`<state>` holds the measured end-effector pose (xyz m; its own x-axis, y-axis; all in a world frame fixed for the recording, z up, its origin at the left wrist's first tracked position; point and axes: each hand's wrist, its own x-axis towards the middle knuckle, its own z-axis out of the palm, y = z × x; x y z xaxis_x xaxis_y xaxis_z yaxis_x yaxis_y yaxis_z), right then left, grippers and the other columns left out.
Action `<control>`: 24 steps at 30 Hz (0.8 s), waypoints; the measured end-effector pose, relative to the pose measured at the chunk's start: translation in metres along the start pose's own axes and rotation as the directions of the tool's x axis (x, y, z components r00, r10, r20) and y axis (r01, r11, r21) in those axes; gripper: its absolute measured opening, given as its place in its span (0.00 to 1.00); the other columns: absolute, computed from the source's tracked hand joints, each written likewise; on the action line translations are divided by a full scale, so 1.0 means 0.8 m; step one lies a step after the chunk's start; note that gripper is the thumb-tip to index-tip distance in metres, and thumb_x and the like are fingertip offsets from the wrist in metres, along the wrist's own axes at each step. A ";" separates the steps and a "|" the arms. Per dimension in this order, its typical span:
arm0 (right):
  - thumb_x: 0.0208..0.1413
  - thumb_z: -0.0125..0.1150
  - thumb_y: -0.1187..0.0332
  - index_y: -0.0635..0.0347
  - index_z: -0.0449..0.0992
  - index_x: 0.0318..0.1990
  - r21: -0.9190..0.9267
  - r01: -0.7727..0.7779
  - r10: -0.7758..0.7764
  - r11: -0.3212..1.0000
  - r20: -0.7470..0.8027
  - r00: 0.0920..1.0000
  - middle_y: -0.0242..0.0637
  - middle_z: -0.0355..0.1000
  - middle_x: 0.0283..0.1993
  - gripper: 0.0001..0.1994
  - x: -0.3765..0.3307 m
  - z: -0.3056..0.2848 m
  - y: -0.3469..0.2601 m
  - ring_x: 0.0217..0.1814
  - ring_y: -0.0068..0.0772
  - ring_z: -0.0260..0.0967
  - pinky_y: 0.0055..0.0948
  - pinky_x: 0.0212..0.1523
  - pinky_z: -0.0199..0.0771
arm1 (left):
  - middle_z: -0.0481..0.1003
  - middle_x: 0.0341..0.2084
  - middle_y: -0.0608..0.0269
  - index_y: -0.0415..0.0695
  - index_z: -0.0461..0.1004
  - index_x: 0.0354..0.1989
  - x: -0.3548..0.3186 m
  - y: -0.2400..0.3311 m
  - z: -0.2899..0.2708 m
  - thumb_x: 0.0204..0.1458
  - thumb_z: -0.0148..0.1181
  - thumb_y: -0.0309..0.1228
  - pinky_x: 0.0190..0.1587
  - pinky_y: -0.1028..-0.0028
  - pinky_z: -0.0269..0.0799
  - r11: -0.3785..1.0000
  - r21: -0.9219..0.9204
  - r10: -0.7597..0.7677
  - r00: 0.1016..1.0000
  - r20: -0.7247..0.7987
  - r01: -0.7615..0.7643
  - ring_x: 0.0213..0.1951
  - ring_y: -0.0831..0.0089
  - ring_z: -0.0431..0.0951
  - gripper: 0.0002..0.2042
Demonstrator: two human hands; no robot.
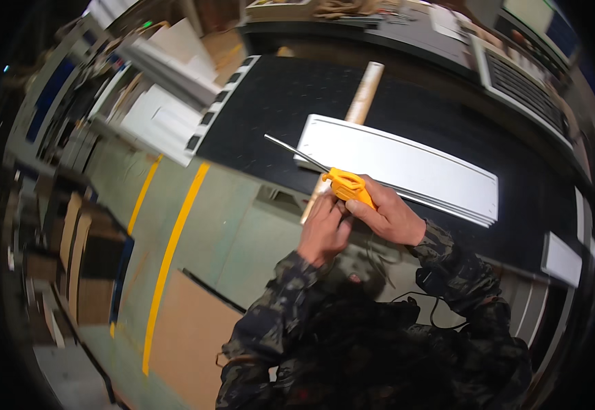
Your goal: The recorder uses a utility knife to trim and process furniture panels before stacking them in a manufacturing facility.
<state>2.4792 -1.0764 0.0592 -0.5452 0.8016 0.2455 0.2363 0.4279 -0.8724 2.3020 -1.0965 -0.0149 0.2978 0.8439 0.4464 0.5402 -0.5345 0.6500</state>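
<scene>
My right hand (396, 215) is closed round a yellow air blow gun (347, 183). Its long thin metal nozzle (294, 149) points up and to the left, crossing the near left corner of the white panels (400, 154). Just below the gun, my left hand (325, 229) has its fingers curled in by the gun's lower part; what they grip is hidden. The white panels lie stacked on a dark work table (277, 92). A pale wooden bar (364, 92) runs under them, and its near end shows beside my left hand.
Another white piece (562, 260) lies at the table's right end. A grey grille-like unit (523, 85) stands at the back right. To the left are machinery, white panels (161, 119) and yellow floor lines (174, 260). A brown board (191, 335) lies below left; a dark cord (437, 311) hangs near my right arm.
</scene>
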 end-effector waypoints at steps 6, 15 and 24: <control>0.57 0.63 0.66 0.63 0.74 0.51 -0.051 -0.010 0.006 0.999 -0.078 0.997 0.46 0.74 0.43 0.16 0.050 0.079 0.052 0.41 0.46 0.73 0.36 0.44 0.71 | 0.78 0.44 0.46 0.36 0.72 0.55 -0.254 -0.084 -0.153 0.55 0.59 0.32 0.51 0.67 0.72 0.674 -0.044 -0.738 0.669 -0.085 0.738 0.47 0.59 0.79 0.20; 0.45 0.70 0.75 0.63 0.74 0.45 -0.238 -0.364 0.280 0.901 -0.323 0.904 0.42 0.70 0.43 0.18 0.020 0.110 0.054 0.44 0.41 0.71 0.34 0.46 0.72 | 0.75 0.22 0.69 0.35 0.77 0.35 -0.615 -0.196 -0.159 0.54 0.60 0.29 0.33 0.77 0.70 0.019 -0.465 -0.996 -0.022 -0.081 0.885 0.27 0.80 0.72 0.08; 0.60 0.52 0.79 0.69 0.73 0.41 -0.309 -0.205 -0.035 0.929 -0.622 0.782 0.38 0.70 0.41 0.05 0.153 0.271 -0.099 0.43 0.29 0.67 0.25 0.49 0.65 | 0.76 0.20 0.65 0.42 0.79 0.29 -0.722 -0.344 -0.300 0.53 0.56 0.36 0.23 0.75 0.67 -0.255 -0.506 -0.965 -0.184 0.187 0.824 0.20 0.79 0.72 0.11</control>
<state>2.2195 -1.1023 0.0667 0.0659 0.8717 0.4856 0.5798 0.3626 -0.7296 1.7925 -1.4482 -0.3042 -0.4288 0.3697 -0.8243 -0.2908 0.8074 0.5134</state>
